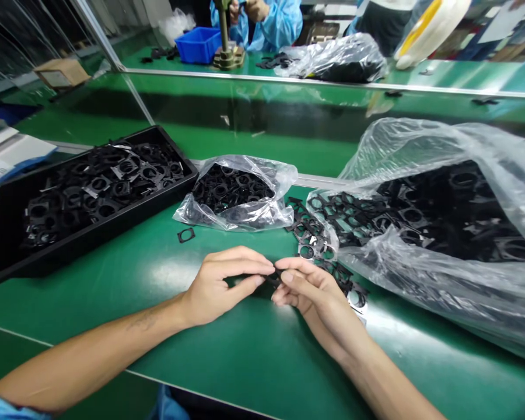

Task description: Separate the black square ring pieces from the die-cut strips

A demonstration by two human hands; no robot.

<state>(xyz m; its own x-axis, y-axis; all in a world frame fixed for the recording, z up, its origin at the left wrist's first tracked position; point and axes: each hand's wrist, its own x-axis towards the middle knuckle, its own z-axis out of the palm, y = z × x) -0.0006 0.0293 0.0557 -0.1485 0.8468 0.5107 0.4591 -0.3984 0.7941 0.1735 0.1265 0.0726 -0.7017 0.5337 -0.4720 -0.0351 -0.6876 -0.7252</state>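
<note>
Small flat black part, plastic-looking, sits between both hands, just above the glossy green tabletop. Bare left hand has it at the 9 o'clock end — thumb below, fingers above, tips pinching the edge. Bare right hand is at 3 o'clock, thumb and fingertips pinching the other end. Part's mostly covered by fingers; can't tell its full outline. Relative to the grip: lone black square frame with round hole lies flat at 10 o'clock; long black rectangular tray full of similar frames is further out that way. Small clear plastic bag of black frames at 11 — open, contents showing. Loose heap of black frames at 1 to 3, spilling from big clear plastic bag at 2.
</note>
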